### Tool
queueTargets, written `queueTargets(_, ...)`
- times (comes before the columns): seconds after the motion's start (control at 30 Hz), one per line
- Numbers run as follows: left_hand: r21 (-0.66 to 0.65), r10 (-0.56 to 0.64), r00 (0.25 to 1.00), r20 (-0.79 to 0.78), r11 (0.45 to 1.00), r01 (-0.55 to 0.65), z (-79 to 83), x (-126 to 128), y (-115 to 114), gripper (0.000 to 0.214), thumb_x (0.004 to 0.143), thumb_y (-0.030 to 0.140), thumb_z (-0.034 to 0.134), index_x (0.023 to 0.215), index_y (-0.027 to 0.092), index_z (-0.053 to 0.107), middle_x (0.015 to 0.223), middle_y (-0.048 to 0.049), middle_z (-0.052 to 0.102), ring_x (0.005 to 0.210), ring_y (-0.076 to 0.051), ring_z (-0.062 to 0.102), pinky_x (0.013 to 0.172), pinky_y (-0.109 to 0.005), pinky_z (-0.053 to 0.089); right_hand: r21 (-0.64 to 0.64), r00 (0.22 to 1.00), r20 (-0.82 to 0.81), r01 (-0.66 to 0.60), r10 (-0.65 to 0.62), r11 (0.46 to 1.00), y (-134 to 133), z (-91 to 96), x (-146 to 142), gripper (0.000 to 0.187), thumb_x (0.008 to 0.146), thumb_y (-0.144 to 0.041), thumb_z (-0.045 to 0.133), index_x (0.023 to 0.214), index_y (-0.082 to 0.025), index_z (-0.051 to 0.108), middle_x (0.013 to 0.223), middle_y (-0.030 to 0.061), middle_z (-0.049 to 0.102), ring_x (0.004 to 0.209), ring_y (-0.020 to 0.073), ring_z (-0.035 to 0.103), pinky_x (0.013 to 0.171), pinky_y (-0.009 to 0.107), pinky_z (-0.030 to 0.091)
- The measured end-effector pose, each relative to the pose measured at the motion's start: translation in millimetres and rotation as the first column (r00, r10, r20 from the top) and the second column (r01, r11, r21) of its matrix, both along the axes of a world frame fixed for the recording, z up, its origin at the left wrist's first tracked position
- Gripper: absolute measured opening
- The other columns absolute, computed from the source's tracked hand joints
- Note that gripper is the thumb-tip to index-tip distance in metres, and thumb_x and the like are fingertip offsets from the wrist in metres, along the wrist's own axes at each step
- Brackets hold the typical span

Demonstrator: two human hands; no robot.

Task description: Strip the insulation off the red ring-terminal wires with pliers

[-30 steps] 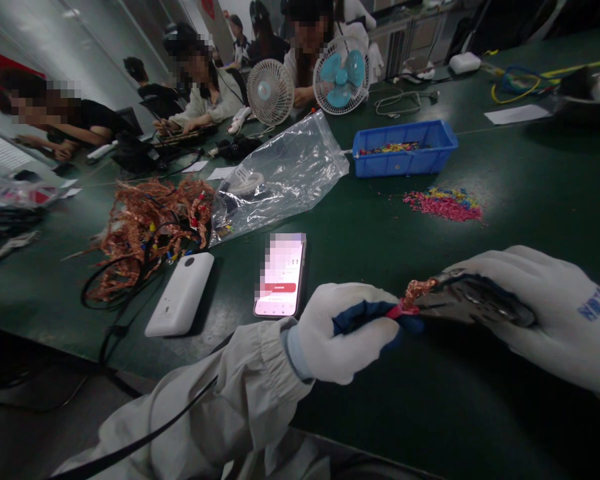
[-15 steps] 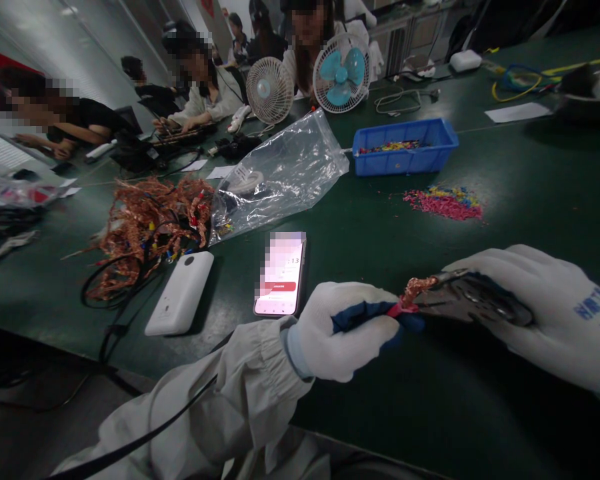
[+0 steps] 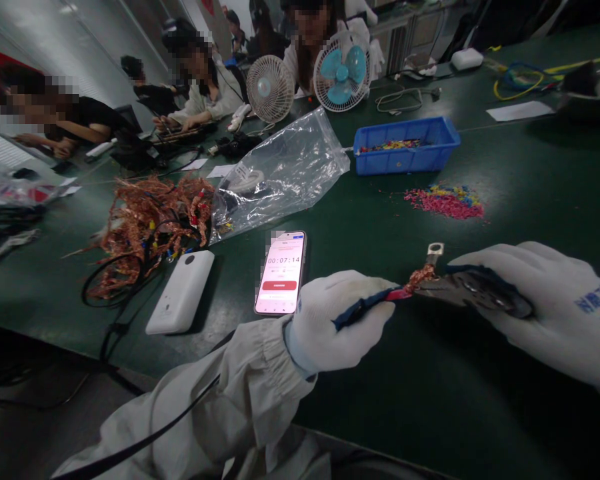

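Note:
My left hand (image 3: 337,320), in a white glove, is closed around a blue-sheathed wire (image 3: 365,305) with a red collar and a frayed copper end (image 3: 420,277) tipped by a small metal lug (image 3: 434,251). My right hand (image 3: 545,310), also gloved, is closed on dark pliers (image 3: 473,293) whose jaws meet the copper strands. Both hands hover low over the green table (image 3: 405,220).
A phone (image 3: 281,272) showing a timer and a white power bank (image 3: 181,292) lie left of my hands. Beyond are a copper wire tangle (image 3: 153,220), a clear plastic bag (image 3: 280,177), a blue bin (image 3: 405,153), coloured scraps (image 3: 445,202), two fans and seated co-workers.
The wire end has swung upward, so the metal lug now shows beyond the plier jaws. My left hand rose slightly. The phone's timer is now readable.

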State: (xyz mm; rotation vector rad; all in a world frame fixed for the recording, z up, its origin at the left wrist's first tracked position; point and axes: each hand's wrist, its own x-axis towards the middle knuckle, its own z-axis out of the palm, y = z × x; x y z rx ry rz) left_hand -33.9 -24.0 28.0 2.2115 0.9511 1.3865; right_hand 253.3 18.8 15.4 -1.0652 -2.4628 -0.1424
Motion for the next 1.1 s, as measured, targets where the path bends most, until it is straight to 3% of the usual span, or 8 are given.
queueTargets(0.2, -0.026, -0.009, 1.0, -0.019, 1.0, 0.008, -2.2, -0.5, 0.2, 0.011, 0.093, 0.011, 0.068, 0.103, 0.012, 0.075, 0.094, -0.0083, 0.082, 0.079, -0.016, 0.076, 0.075, -0.029, 0.066, 0.029, 0.998, 0.044, 0.033, -0.034, 0.999, -0.1, -3.0, 2.1, 0.033, 0.086, -0.031, 0.051, 0.117, -0.028, 0.062, 0.097, 0.0049, 0.074, 0.081, 0.0265, 0.068, 0.064, 0.044, 0.056)
queueTargets(0.43, -0.023, -0.035, 0.999, -0.017, 0.999, 0.035, -2.7, -0.2, 0.2, 0.01, 0.094, 0.011, 0.068, 0.1, 0.013, 0.074, 0.095, -0.0088, 0.082, 0.081, -0.016, 0.077, 0.075, -0.028, 0.066, 0.004, 0.999, 0.032, 0.019, -0.019, 1.0, 0.3, -4.0, 1.3, 0.03, 0.083, -0.029, 0.054, 0.111, -0.029, 0.064, 0.095, 0.0031, 0.075, 0.08, 0.0269, 0.069, 0.064, 0.044, 0.056)
queueTargets(0.7, -0.027, 0.002, 1.0, -0.013, 1.0, -0.003, -0.4, -0.1, 0.6, 0.012, 0.094, 0.011, 0.068, 0.103, 0.013, 0.074, 0.092, -0.0071, 0.081, 0.077, -0.016, 0.075, 0.074, -0.029, 0.066, 0.001, 1.0, 0.008, 0.004, -0.004, 1.0, 3.4, -1.6, 2.2, 0.031, 0.084, -0.029, 0.053, 0.113, -0.03, 0.063, 0.095, 0.0033, 0.075, 0.081, 0.0266, 0.069, 0.065, 0.044, 0.056)
queueTargets(1.1, -0.008, 0.026, 1.0, 0.0, 1.0, -0.026, -3.8, -1.6, 2.9, 0.019, 0.093, 0.009, 0.071, 0.111, 0.012, 0.075, 0.1, -0.0095, 0.081, 0.087, -0.017, 0.076, 0.082, -0.031, 0.065, -0.037, 1.0, -0.008, 0.03, -0.03, 0.999, 0.8, -2.5, 6.4, 0.033, 0.089, -0.034, 0.053, 0.121, -0.032, 0.062, 0.103, 0.004, 0.075, 0.086, 0.0269, 0.069, 0.068, 0.045, 0.057)
